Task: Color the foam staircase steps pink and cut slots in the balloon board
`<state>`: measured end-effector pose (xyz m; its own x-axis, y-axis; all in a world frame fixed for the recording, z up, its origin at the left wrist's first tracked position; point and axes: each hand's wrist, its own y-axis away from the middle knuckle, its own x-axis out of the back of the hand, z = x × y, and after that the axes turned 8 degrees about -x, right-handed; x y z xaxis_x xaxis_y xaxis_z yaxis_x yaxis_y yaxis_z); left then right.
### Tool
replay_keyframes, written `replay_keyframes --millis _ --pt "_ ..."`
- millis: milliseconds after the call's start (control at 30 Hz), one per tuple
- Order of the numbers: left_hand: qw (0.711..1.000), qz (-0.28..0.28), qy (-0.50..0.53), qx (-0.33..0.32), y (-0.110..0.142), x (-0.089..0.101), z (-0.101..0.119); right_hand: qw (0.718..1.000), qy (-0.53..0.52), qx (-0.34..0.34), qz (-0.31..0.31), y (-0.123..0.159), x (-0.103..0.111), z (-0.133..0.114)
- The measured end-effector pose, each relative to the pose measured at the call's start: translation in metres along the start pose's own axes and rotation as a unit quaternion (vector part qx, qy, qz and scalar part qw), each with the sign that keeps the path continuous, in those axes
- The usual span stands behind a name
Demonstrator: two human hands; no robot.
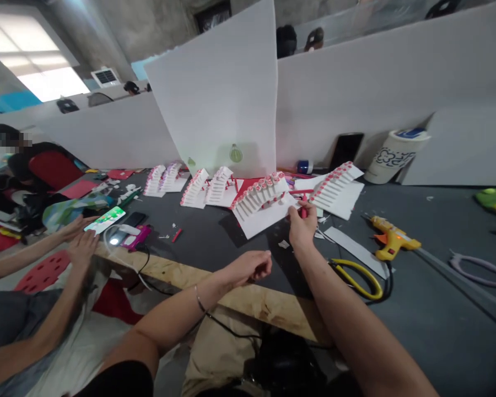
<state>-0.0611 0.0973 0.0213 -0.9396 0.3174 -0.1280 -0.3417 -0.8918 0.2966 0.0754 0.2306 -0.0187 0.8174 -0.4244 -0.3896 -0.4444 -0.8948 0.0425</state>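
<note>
My right hand is closed, with a small red pen-like thing between its fingers, partly hidden. It is at the right edge of a white card model, which has a slanting row of narrow strips topped with red-and-white pieces. My left hand is curled at the table's front edge, below the model, and nothing shows in its fingers. Right of my right hand stands a similar card model with red tips. Small white scraps lie near my hands.
Farther left stand several like models. A yellow glue gun, yellow-handled scissors and a white strip lie right. A cup and dark phone lean behind. A neighbour's hands hold a lit phone.
</note>
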Motion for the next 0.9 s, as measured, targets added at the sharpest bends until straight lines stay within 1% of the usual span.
replay_keyframes --millis 67,200,267,333,400,467,567,667,800,900 --pt "0.999 0.015 0.036 -0.002 -0.009 0.005 0.004 1.0 -0.001 -0.006 0.002 -0.002 0.0 0.0" --pt "0.987 0.045 0.15 0.033 -0.022 0.021 0.011 1.0 -0.012 -0.022 0.008 -0.005 0.0 -0.001" --pt "0.983 0.05 0.17 0.043 -0.025 0.029 0.013 0.999 -0.02 -0.03 0.013 -0.007 -0.002 -0.002" --pt "0.982 0.069 0.173 0.033 -0.026 0.035 0.015 0.999 -0.027 -0.037 0.018 -0.008 -0.004 -0.003" --pt "0.977 0.101 0.185 0.012 -0.027 0.04 0.019 0.998 -0.033 -0.044 0.023 -0.01 -0.005 -0.003" --pt "0.971 0.124 0.203 -0.011 -0.027 0.042 0.025 0.998 -0.042 -0.042 0.015 -0.014 -0.006 -0.002" --pt "0.972 0.122 0.199 -0.041 -0.029 0.039 0.036 0.998 -0.063 -0.027 -0.018 -0.019 -0.005 0.0" --pt "0.971 0.121 0.2 -0.039 -0.033 0.029 0.042 0.996 -0.071 -0.008 -0.045 -0.02 -0.005 0.002" --pt "0.961 0.135 0.238 -0.041 -0.049 0.013 0.042 0.998 -0.024 0.035 -0.053 -0.012 -0.006 0.001" --pt "0.946 0.163 0.274 -0.052 -0.062 0.006 0.041 0.995 0.002 0.075 -0.063 -0.004 -0.008 -0.002"
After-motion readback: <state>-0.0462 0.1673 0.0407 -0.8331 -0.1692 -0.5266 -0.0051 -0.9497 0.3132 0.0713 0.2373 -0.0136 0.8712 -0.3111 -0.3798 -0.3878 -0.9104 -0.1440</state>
